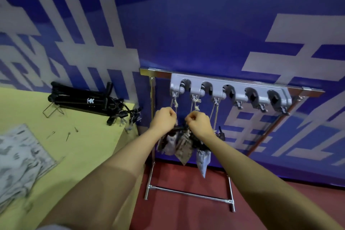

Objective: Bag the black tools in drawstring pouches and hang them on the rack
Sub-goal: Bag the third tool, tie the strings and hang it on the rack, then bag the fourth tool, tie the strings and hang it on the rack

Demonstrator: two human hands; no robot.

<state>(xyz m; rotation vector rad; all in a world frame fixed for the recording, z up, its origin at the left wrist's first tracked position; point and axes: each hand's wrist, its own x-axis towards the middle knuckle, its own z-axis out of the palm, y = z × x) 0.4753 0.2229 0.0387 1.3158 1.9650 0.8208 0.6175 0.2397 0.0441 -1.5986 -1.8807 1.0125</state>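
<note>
Both fists curled at the rack point(231, 87): left hand point(164, 118) and right hand point(198, 122) each pinch cord above the pouches point(183, 148) hanging under the rack's left hooks. Black tools point(89, 101) lie at the desk's point(78, 155) far right corner; white logo unreadable. Large white lettering on blue wall point(186, 33).

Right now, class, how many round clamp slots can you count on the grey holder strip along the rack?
5, in a row along the grey holder strip: far left, second, middle, fourth, far right. None appears hidden.
</note>
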